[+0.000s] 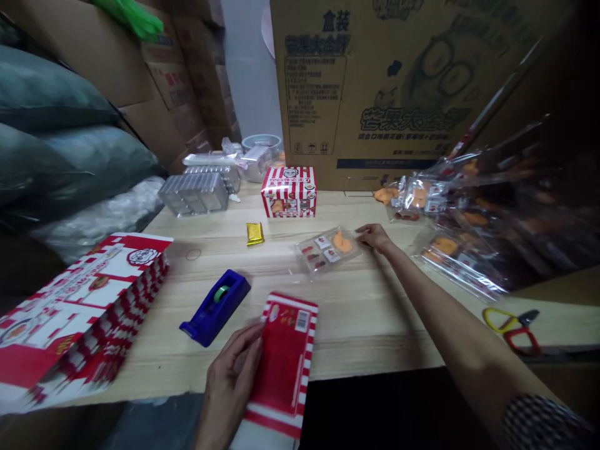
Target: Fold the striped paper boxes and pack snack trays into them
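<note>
Near the table's front edge, my left hand point(237, 372) grips a flat red-and-white striped carton point(281, 359) by its left side, the barcode end pointing away from me. Out to the right, my right hand point(374, 237) pinches the right edge of a clear plastic tray pack point(327, 249), which lies on the table and shows an orange piece, small white packets and brown pieces. An assembled striped box point(289, 192) stands behind that pack. A small gold packet point(255, 234) lies to the left. A blue tape dispenser point(216, 307) sits left of the carton.
Many folded striped cartons point(89, 294) are stacked at the left. Clear plastic trays point(194, 192) stand at the back left. More filled packs point(462, 259) pile up at the right, near scissors point(513, 328). A big cardboard box point(356, 87) walls off the back.
</note>
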The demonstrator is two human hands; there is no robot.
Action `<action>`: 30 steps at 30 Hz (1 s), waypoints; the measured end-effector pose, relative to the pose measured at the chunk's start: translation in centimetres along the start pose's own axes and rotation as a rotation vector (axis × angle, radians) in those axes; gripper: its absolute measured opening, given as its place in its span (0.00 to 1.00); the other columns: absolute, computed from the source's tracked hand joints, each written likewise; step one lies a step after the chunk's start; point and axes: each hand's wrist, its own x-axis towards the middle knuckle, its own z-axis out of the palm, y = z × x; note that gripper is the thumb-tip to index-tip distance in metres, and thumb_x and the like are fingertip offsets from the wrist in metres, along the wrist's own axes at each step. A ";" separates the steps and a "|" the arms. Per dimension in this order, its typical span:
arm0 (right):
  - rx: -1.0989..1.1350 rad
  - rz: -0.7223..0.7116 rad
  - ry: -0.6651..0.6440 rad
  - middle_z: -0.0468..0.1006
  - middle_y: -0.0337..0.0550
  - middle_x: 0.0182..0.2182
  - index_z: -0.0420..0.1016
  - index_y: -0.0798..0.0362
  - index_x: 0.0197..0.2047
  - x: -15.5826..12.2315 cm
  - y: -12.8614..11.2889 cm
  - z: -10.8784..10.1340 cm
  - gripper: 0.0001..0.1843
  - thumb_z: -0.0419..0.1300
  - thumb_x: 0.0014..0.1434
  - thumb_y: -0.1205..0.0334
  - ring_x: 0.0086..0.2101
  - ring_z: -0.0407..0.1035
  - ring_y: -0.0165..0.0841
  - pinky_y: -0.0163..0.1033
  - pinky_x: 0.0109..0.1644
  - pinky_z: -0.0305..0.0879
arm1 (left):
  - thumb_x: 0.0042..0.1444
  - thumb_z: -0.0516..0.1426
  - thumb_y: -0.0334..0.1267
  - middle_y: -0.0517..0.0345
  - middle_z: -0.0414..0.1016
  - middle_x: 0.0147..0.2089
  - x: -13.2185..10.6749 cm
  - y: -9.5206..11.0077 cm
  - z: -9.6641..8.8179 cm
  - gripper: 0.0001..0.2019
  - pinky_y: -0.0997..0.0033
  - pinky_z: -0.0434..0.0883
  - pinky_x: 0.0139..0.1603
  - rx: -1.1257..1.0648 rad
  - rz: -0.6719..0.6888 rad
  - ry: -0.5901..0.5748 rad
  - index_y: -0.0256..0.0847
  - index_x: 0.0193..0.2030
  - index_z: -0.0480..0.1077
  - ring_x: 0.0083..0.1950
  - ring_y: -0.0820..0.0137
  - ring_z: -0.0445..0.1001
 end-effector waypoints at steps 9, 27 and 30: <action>-0.080 -0.239 -0.149 0.64 0.52 0.68 0.74 0.47 0.60 -5.8 -0.1 1.3 0.33 0.72 0.52 0.49 0.68 0.55 0.50 0.58 0.69 0.53 | 0.64 0.56 0.45 0.44 0.66 0.69 2.2 -1.3 3.2 0.22 0.39 0.54 0.73 0.321 0.252 -0.083 0.45 0.64 0.69 0.73 0.54 0.61; 0.346 -0.231 0.074 0.82 0.49 0.49 0.80 0.49 0.51 -17.3 -2.2 0.1 0.18 0.57 0.64 0.53 0.52 0.75 0.44 0.53 0.61 0.67 | 0.43 0.66 0.35 0.22 0.51 0.73 22.4 5.2 13.4 0.54 0.40 0.57 0.69 0.733 0.557 -0.667 0.26 0.75 0.45 0.74 0.35 0.52; 0.462 -0.389 -0.222 0.83 0.42 0.50 0.81 0.44 0.51 -20.8 -5.9 1.7 0.14 0.58 0.65 0.60 0.52 0.76 0.40 0.48 0.59 0.70 | 0.46 0.61 0.30 0.20 0.58 0.69 23.2 5.4 14.8 0.49 0.46 0.64 0.65 0.747 0.586 -0.655 0.27 0.75 0.45 0.68 0.39 0.65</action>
